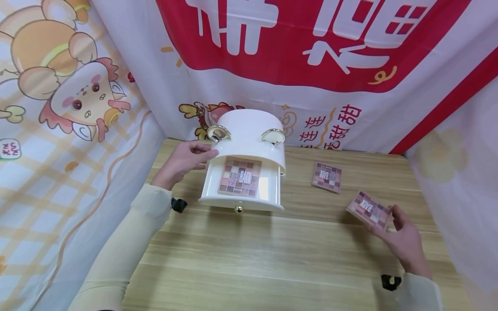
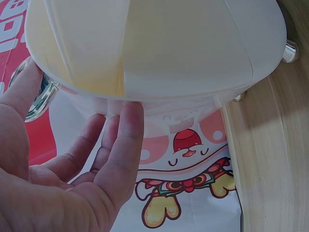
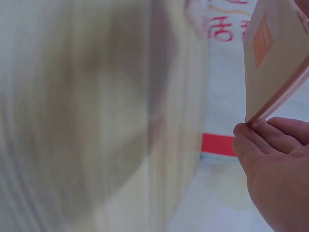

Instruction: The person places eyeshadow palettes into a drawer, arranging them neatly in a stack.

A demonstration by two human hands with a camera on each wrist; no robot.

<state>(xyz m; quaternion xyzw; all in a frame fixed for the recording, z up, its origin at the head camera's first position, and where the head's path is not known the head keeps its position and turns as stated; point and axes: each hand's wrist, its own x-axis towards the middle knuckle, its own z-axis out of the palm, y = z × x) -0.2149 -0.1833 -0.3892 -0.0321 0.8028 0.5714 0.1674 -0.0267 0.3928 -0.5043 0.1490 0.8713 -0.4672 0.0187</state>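
A white drawer box (image 1: 250,136) with gold rings on top stands against the back cloth. Its drawer (image 1: 268,190) is pulled out, and inside lies an eyeshadow palette (image 1: 239,177) marked BACK. My left hand (image 1: 184,162) touches the left side of the box with thumb and fingers fairly straight; the left wrist view shows the fingertips against the white wall. Over at the right, my right hand (image 1: 404,239) pinches a second eyeshadow palette (image 1: 369,209) by its edge, tilted above the table. The right wrist view shows this palette's pale underside (image 3: 273,63).
A third eyeshadow palette (image 1: 327,177) lies on the wooden table (image 1: 249,255) between the box and my right hand. Printed cloths hang behind and at both sides. A gold knob (image 1: 238,209) sticks out from the drawer front.
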